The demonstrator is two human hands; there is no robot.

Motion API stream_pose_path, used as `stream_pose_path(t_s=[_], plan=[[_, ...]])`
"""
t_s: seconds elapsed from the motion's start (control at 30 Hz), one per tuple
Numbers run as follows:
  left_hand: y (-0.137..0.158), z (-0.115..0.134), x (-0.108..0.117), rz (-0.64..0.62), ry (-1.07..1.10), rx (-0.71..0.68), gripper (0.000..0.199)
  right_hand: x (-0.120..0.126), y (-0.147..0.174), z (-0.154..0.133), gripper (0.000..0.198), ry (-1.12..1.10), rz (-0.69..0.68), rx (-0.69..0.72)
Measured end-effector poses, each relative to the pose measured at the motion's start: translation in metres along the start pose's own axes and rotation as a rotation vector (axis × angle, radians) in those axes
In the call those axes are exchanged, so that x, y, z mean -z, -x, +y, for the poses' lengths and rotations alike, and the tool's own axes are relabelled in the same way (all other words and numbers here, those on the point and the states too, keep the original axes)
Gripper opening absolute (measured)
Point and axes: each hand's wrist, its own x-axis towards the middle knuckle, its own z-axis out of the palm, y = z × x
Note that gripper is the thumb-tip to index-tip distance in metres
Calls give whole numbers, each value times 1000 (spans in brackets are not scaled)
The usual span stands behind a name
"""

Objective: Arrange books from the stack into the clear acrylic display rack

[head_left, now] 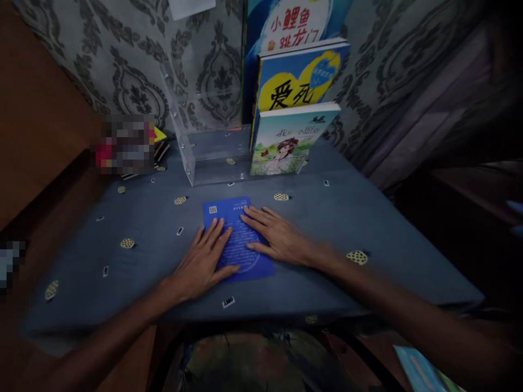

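Note:
A blue printed sheet (pixel 241 267) with white text and a small QR code near its top lies flat on the cloth-covered table. My left hand (pixel 206 258) rests on its left edge, fingers spread and pointing away from me. On the right side of the sheet lies my right hand (pixel 278 234), palm down with fingers apart. Both hands are open and press flat without gripping anything. Parts of the text are hidden under the fingers.
Behind the sheet stands a clear acrylic rack (pixel 216 169) with a green-covered book (pixel 280 144), a blue and yellow book (pixel 298 76) and a taller blue book (pixel 294 22) at its right. A blurred stack (pixel 126 147) sits at the back left. The table's cloth (pixel 327 288) has pineapple prints.

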Motion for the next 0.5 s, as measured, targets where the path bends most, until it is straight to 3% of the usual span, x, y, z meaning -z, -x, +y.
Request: stream_pose_path(t_s=[0.2, 0.37, 0.43, 0.5], plan=[[34, 9, -1, -80, -48, -95, 98, 2, 46, -37, 80, -97, -28, 54], [64, 25, 1, -155, -7, -172, 122, 3, 88, -56, 108, -142, -100, 202], [70, 25, 0, -174, 16, -209, 126, 0, 97, -60, 106, -114, -121, 224], [72, 21, -1, -160, 22, -255, 121, -5, 100, -64, 91, -60, -86, 198]])
